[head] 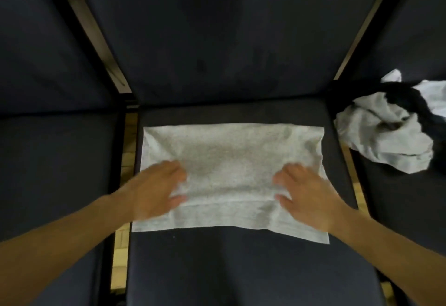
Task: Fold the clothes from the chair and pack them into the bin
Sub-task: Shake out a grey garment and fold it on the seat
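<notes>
Two hands lie flat on a light grey, soft-knit folded garment, a rectangle spanning the dark fabric chair seat edge to edge. Left hand and right hand press its near corners, fingers extended, slightly apart. Crumpled grey and black clothes lie on the right-hand seat.

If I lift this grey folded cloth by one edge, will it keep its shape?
Probably not. The grey cloth lies thin and creased under both hands, so it likely flops and unfolds. It seems light, and may slide on the seat cushion if pushed.
</notes>
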`<action>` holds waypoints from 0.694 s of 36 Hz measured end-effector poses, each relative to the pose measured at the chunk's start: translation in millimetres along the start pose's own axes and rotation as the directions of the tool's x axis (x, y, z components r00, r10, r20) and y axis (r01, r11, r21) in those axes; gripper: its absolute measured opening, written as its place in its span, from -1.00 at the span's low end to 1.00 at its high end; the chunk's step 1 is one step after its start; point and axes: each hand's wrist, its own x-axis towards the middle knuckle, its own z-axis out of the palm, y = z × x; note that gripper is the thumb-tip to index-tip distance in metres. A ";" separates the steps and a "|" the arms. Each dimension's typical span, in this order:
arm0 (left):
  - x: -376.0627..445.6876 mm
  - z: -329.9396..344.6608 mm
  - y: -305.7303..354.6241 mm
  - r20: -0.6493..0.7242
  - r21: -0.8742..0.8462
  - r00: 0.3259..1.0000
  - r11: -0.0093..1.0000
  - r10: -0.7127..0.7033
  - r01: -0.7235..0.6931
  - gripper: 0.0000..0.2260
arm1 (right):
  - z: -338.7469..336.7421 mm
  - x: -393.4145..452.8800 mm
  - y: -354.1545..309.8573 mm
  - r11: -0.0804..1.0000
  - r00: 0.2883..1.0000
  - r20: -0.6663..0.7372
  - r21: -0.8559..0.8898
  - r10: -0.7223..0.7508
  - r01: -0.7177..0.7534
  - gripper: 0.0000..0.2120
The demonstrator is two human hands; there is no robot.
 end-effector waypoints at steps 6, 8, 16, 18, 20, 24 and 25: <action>-11.8 7.9 -0.8 0.231 0.141 0.970 0.984 0.075 -0.109 -0.69 | 4.0 -23.2 8.9 0.990 0.973 0.229 -0.140 0.039 -0.007 -0.47; -11.9 9.6 -0.5 0.264 0.176 0.962 0.978 0.065 -0.114 -0.72 | 4.6 -21.9 13.7 0.985 0.975 0.208 -0.169 0.074 -0.039 -0.50; -15.7 18.7 -7.4 0.025 0.211 0.998 0.976 0.049 -0.053 -0.66 | 11.6 -29.2 18.9 0.969 0.982 0.101 -0.202 0.162 -0.139 -0.54; -15.7 23.4 -10.7 -0.070 0.199 0.996 0.979 0.052 -0.037 -0.65 | 11.4 -28.1 21.9 0.963 0.983 0.062 -0.218 0.173 -0.156 -0.62; -16.0 27.0 -10.8 -0.142 0.211 0.988 0.977 0.058 -0.027 -0.66 | 11.3 -28.2 22.1 0.961 0.984 0.024 -0.219 0.179 -0.170 -0.68; -23.1 25.5 -10.4 -0.197 0.179 0.977 0.983 0.082 -0.046 -0.61 | 7.5 -34.5 18.1 0.974 0.989 -0.039 -0.167 0.146 -0.150 -0.68; -27.7 24.1 -11.7 -0.207 0.161 0.975 0.986 0.081 -0.048 -0.61 | 3.2 -37.2 17.2 0.979 0.988 -0.057 -0.138 0.146 -0.153 -0.68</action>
